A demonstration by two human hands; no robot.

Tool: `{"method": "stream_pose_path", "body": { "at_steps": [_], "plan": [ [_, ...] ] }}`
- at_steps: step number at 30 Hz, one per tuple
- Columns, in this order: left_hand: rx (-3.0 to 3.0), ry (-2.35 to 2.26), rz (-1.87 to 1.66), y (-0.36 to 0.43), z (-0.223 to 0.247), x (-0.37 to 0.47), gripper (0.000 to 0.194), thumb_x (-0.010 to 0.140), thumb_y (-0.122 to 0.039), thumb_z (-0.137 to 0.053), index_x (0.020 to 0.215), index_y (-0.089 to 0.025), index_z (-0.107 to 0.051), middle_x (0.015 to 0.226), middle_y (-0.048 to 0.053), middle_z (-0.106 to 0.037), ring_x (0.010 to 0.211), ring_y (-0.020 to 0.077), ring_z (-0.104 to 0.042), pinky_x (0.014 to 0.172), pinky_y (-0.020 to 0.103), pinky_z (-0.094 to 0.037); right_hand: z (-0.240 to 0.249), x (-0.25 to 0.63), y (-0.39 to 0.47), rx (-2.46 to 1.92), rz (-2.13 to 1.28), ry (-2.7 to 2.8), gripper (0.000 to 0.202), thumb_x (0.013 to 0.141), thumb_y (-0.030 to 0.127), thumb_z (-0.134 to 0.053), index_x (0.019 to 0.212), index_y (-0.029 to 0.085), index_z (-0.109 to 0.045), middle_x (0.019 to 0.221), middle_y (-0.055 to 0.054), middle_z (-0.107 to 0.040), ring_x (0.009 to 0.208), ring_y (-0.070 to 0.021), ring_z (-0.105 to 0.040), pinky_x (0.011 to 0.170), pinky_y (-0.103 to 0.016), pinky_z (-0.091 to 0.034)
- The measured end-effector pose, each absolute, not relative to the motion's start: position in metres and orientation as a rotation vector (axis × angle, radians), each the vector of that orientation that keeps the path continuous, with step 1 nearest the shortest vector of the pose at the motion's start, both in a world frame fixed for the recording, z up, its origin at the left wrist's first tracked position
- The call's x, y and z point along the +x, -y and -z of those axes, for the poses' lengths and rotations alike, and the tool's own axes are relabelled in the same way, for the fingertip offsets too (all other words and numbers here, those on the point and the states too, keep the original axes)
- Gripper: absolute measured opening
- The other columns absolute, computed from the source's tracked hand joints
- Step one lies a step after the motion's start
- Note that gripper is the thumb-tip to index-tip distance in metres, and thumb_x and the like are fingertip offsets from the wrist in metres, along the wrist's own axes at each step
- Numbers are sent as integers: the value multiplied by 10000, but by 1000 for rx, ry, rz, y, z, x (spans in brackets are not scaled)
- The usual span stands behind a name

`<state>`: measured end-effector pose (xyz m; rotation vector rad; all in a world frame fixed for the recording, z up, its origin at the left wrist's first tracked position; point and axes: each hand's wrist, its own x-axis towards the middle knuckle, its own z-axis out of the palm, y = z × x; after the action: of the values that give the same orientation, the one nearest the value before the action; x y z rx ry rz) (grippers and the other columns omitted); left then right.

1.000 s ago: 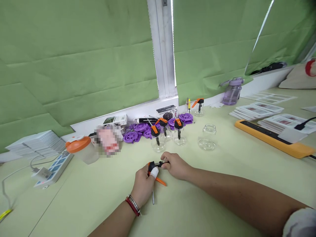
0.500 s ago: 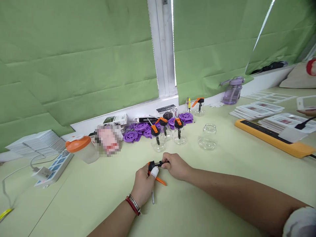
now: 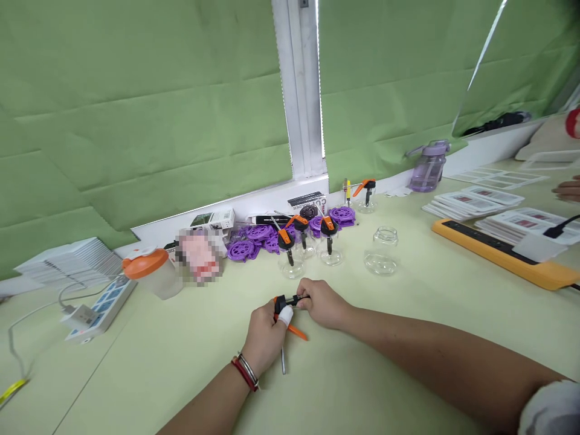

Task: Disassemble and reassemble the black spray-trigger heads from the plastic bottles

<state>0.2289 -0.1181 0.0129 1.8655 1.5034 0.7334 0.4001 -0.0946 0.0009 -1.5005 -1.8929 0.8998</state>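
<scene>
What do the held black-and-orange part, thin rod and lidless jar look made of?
Black-and-orange part: probably smooth plastic, given its even colour.
Thin rod: likely metal, smooth with grey sheen.
Lidless jar: glossy, see-through with highlights; glass or clear plastic.

At lower centre, a white covering [image 3: 286,315] wraps the left thumb [image 3: 278,329]; a silver bangle [image 3: 248,368] and red bracelet [image 3: 243,374] circle that wrist; lower right, a whitish sleeve [image 3: 550,408].
</scene>
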Motion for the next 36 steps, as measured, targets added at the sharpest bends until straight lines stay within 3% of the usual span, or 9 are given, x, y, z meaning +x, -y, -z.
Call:
{"method": "stream_pose_path", "body": {
  "at_steps": [4, 9, 14, 19, 24, 30, 36],
  "plan": [
    [1869, -1509, -721, 118, -14, 229, 299, 803, -437, -455, 681, -167, -498, 562, -33, -403, 527, 108, -325, 496, 225, -264, -2, 401, 95, -1457, -906, 1883, 231, 754, 168, -580, 981, 182, -543, 744, -12, -597, 638, -121, -505, 557, -217, -314],
    [1877, -1523, -723, 116, -12, 228, 301, 797, -436, -459, 668, -168, -499, 552, -35, -406, 516, 106, -322, 499, 227, -260, 0, 401, 95, -1495, -896, 1903, 65, 765, 194, -573, 824, 172, -587, 722, -17, -591, 625, -120, -488, 540, -217, -299],
    [1866, -1499, -723, 116, -12, 228, 321, 798, -464, -459, 674, -171, -496, 562, -35, -394, 527, 110, -327, 511, 228, -266, 3, 400, 96, -1466, -900, 1858, 152, 772, 195, -566, 924, 183, -563, 758, -17, -602, 633, -117, -501, 550, -216, -317],
    [1856, -1504, -701, 118, -15, 230, 311, 800, -453, -455, 695, -167, -519, 563, -34, -389, 527, 110, -309, 509, 230, -258, 3, 401, 97, -1491, -884, 1896, 72, 779, 218, -554, 825, 173, -587, 711, -20, -594, 621, -120, -497, 545, -220, -323],
    [1843, -1497, -717, 117, -14, 229, 323, 787, -465, -462, 704, -165, -547, 567, -31, -403, 527, 113, -318, 503, 227, -255, 5, 401, 97, -1474, -863, 1859, 169, 767, 210, -563, 933, 178, -567, 773, -29, -608, 649, -127, -519, 550, -217, -336],
    [1850, -1503, -727, 117, -12, 228, 314, 791, -459, -463, 675, -172, -519, 556, -41, -381, 520, 109, -307, 498, 224, -251, 7, 400, 98, -1490, -849, 1885, 79, 777, 221, -549, 836, 177, -580, 736, -26, -598, 627, -122, -503, 536, -218, -329],
    [1833, -1512, -717, 117, -15, 229, 297, 797, -435, -460, 647, -179, -473, 552, -42, -370, 517, 106, -302, 493, 223, -246, 3, 400, 98, -1492, -861, 1859, 157, 769, 212, -562, 921, 174, -574, 756, -30, -608, 648, -126, -519, 553, -221, -338]
  ]
}}
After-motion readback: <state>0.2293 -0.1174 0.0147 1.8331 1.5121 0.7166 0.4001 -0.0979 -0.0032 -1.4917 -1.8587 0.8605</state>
